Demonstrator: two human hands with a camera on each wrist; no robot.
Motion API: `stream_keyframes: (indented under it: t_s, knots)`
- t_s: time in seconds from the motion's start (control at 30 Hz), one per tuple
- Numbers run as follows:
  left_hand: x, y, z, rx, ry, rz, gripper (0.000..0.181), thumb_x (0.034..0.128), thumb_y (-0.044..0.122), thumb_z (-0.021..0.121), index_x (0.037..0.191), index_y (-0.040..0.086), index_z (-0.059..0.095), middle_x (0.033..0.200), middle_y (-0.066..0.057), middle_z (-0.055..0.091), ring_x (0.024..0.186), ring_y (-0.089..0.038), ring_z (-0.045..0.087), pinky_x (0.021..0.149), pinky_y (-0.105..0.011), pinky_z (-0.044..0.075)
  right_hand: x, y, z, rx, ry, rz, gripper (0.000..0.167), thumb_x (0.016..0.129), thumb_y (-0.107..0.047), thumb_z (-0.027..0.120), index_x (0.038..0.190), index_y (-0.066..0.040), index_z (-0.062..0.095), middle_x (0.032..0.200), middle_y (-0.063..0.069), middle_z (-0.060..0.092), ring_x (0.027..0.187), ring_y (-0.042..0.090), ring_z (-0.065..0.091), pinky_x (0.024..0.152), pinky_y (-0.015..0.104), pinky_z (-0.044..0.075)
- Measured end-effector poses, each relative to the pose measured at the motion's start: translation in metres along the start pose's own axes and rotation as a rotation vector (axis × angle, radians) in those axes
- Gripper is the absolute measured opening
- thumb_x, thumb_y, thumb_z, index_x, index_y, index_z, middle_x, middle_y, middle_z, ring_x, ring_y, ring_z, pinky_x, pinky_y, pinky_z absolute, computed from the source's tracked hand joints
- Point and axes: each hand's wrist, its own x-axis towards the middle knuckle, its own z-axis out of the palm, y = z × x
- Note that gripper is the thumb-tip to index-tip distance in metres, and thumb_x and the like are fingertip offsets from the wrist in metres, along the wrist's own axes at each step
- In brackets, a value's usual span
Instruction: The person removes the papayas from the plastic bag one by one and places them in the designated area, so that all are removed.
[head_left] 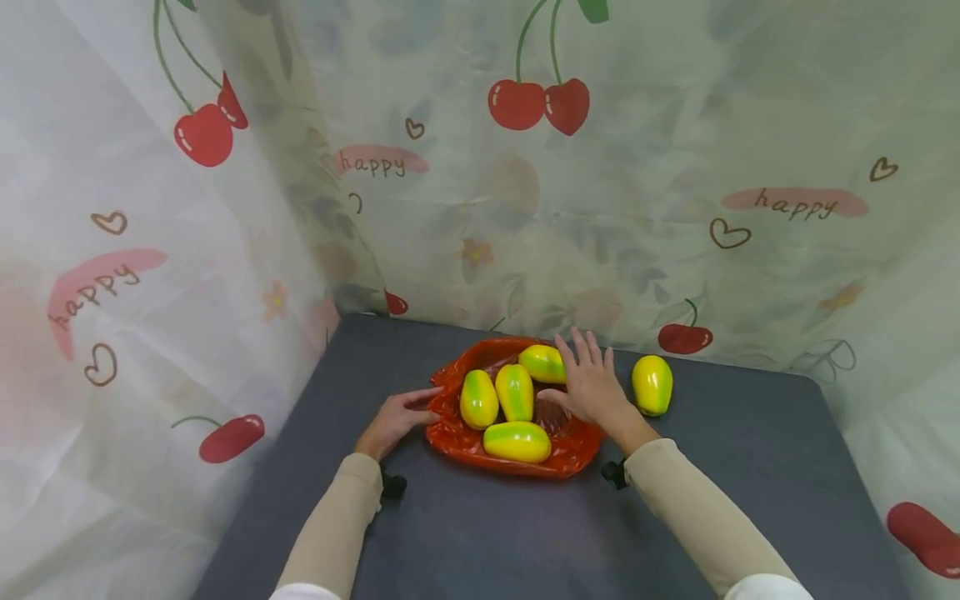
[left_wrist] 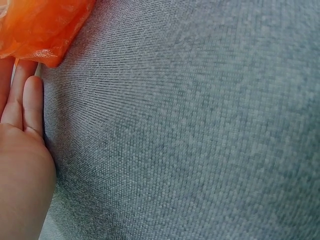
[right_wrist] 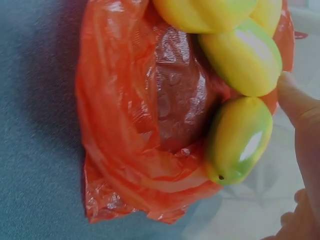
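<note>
Red bag (head_left: 459, 447): right-wrist view alone shows fruit's (right_wrist: 241, 137) dark spot (right_wrist: 221, 177); left hand (head_left: 396, 420) touches, straight-fingered; right hand (head_left: 597, 390) splayed, empty; sheeting (head_left: 630, 158) past table's (head_left: 735, 433) far edge.

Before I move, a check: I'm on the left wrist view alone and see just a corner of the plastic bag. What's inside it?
Observer: Four yellow-green fruits show inside the bag.
Operator: Any outside it?
Observer: Yes, one more fruit lies on the table, to the right of the bag.
Operator: And where's the right hand?
Observer: The right hand is at the bag's right side, fingers spread.
</note>
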Motion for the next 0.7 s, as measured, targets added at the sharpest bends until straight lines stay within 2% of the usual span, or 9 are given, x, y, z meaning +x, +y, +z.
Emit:
stream_keyframes:
  t_s: [0.23, 0.47, 0.7]
  knots:
    - [-0.002, -0.001, 0.0, -0.006, -0.003, 0.007, 0.049, 0.0866, 0.024, 0.081, 0.132, 0.037, 0.068, 0.152, 0.0, 0.056, 0.145, -0.027, 0.048, 0.123, -0.056, 0.033, 0.014, -0.003, 0.001, 0.082, -0.025, -0.048, 0.1, 0.09, -0.046, 0.075, 0.164, -0.013, 0.017, 0.169, 0.023, 0.012, 0.155, 0.049, 0.014, 0.121, 0.072, 0.02]
    - [0.002, -0.003, 0.001, 0.003, 0.006, 0.009, 0.048, 0.0855, 0.025, 0.082, 0.13, 0.038, 0.069, 0.15, 0.001, 0.058, 0.143, -0.026, 0.05, 0.122, -0.056, 0.034, 0.026, -0.005, 0.008, 0.122, -0.057, 0.008, 0.097, 0.09, -0.041, 0.077, 0.163, -0.014, 0.02, 0.168, 0.022, 0.018, 0.152, 0.05, 0.022, 0.119, 0.067, 0.032]
    - [0.0, -0.002, 0.0, 0.011, 0.008, 0.005, 0.048, 0.0852, 0.024, 0.082, 0.129, 0.039, 0.069, 0.15, 0.002, 0.058, 0.145, -0.026, 0.048, 0.123, -0.056, 0.033, 0.036, -0.008, 0.015, 0.183, -0.056, -0.014, 0.089, 0.09, -0.037, 0.078, 0.16, -0.011, 0.029, 0.163, 0.021, 0.029, 0.149, 0.045, 0.03, 0.118, 0.063, 0.036]
